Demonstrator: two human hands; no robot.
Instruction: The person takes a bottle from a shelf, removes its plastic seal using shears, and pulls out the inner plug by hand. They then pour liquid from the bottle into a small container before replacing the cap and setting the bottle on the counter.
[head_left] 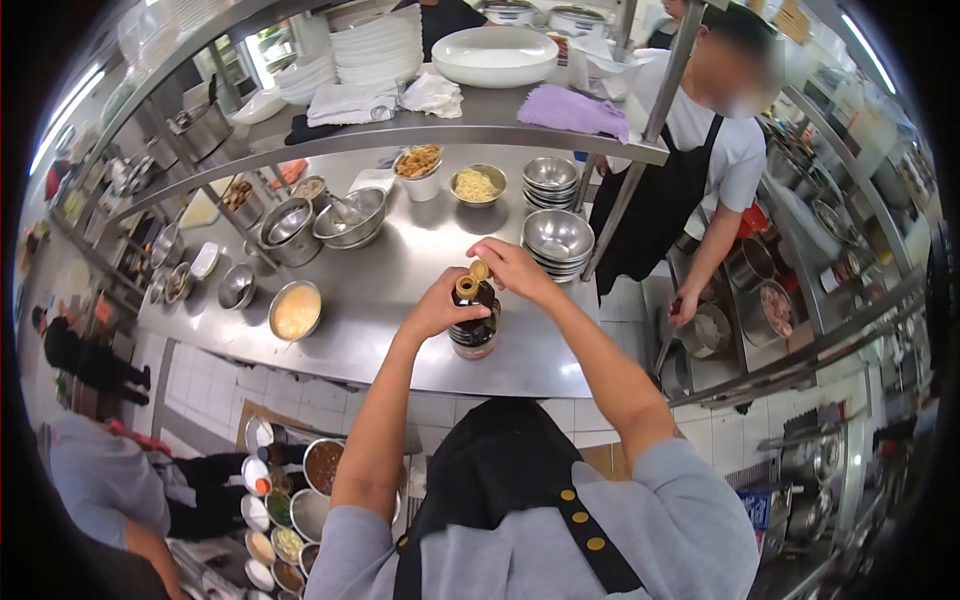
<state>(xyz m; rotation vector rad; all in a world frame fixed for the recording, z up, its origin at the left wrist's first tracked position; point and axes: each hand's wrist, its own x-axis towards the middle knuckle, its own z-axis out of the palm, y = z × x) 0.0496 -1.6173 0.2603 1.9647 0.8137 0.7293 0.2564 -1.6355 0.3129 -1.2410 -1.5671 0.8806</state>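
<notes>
A dark bottle (474, 336) with a gold neck stands upright on the steel counter (400, 285) in front of me. My left hand (445, 308) is wrapped round its upper part from the left. Just above the bottle's mouth, my right hand (508, 268) pinches a gold cap (480, 270) between its fingers. The cap looks tilted and off the mouth. Part of the bottle is hidden behind my left fingers.
Stacked metal bowls (558, 236) stand right of the bottle. A bowl of yellow liquid (296, 310) sits to the left; a bowl of shredded yellow food (479, 185) is behind. An overhead shelf (480, 131) crosses the far side. A co-worker (680, 170) stands at the right.
</notes>
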